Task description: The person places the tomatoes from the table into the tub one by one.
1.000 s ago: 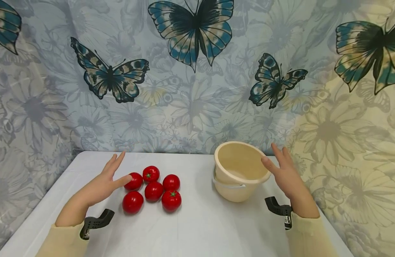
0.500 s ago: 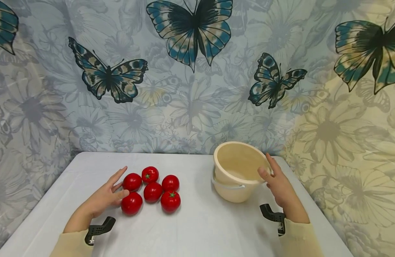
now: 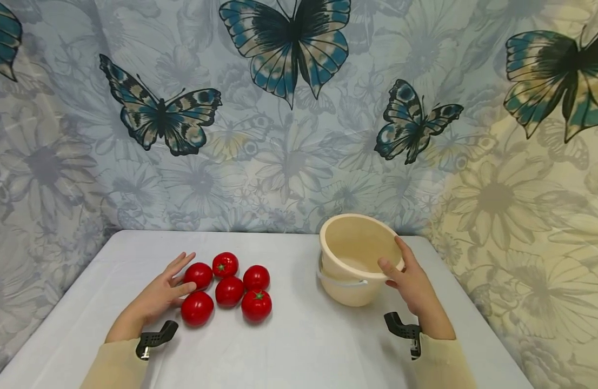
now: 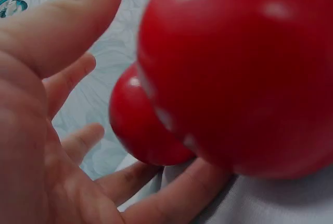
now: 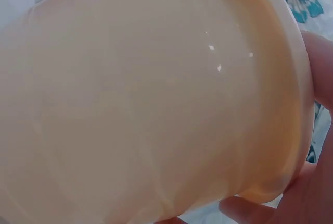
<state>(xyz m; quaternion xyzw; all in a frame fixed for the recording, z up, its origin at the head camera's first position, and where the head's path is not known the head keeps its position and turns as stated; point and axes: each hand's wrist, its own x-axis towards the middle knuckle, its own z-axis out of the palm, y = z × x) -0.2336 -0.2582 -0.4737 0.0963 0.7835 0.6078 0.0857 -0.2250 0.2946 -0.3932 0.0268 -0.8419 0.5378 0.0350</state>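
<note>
Several red tomatoes lie in a cluster on the left half of the table. My left hand (image 3: 160, 294) is at the cluster's left side, fingers spread and thumb straight. Its thumb overlaps the front-left tomato (image 3: 197, 309) and back-left tomato (image 3: 199, 275) in the head view. In the left wrist view, two lower fingers (image 4: 177, 190) reach beneath the big near tomato (image 4: 244, 78), the others apart from it. On the right, my right hand (image 3: 416, 289) holds the cream bucket (image 3: 350, 292) by its right rim. The thumb is over the rim; fingers lie against the outside, partly hidden.
A white cloth covers the table (image 3: 299, 346). Between tomatoes and bucket is a stretch of bare cloth. The bucket's pale handle (image 3: 340, 280) hangs at its front left. A butterfly-patterned curtain (image 3: 289, 178) stands behind the table and on both sides.
My left hand has come down from above to beside the tomatoes. My right hand has moved left and down from beside the bucket and taken hold of its rim.
</note>
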